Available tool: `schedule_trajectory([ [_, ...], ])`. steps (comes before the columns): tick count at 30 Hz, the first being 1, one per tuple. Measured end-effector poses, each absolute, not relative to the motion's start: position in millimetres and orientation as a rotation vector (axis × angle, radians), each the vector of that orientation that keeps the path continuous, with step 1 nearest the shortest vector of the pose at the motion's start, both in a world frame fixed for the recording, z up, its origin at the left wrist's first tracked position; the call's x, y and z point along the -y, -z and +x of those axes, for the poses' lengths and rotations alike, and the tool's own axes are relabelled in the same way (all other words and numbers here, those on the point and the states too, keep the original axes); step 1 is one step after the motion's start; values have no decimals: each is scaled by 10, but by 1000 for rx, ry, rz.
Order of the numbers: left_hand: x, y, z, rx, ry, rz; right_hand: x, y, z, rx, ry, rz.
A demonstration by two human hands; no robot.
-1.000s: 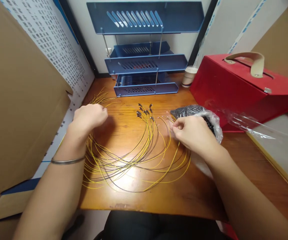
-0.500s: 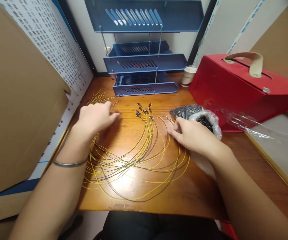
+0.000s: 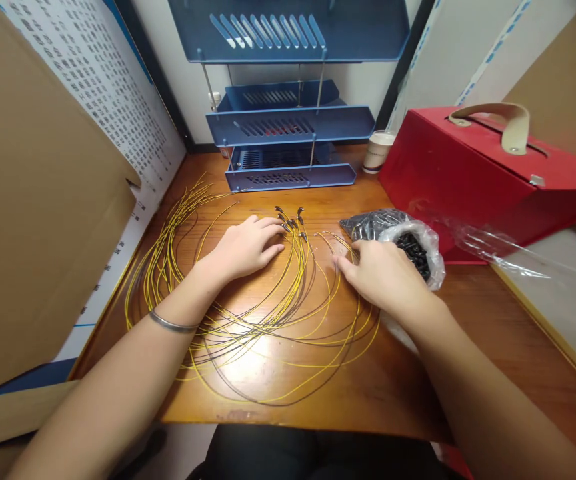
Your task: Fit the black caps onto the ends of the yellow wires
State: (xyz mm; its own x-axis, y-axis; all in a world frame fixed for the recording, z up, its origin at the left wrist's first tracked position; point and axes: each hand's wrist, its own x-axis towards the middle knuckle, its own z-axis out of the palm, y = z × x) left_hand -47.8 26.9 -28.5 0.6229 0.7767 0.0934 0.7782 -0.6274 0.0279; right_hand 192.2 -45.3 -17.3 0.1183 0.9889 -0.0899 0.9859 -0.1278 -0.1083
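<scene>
Thin yellow and dark wires lie in wide loops on the wooden table. Several of them end in small dark terminals near the table's middle. My left hand lies over the wires with its fingers stretched out, fingertips beside those terminals. My right hand rests palm down on other wire ends, fingers curled close together at the wire tips; whether it pinches one is hidden. Just right of it sits a clear plastic bag of small black parts.
A blue metal tray rack stands at the back, a paper cup beside it. A red box with a tan handle fills the right. Cardboard sheets lean along the left edge, and a flat board lies at the right.
My left hand has moved right, from the wire bundle at the left to the terminals in the middle, and opened flat. The left wire loops now show. My right hand has hardly moved.
</scene>
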Motion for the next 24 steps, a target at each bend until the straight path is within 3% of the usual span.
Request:
schedule_trajectory([
  [11, -264, 305, -476, 1435, 264, -2801, 459, 240, 1904, 2040, -181, -2144],
  [16, -266, 320, -454, 1302, 276, -2942, 465, 256, 1868, 2219, -361, -1954],
  [24, -288, 365, -432, 1206, 317, -3049, 430, 259, 1864, 2241, -232, -2160],
])
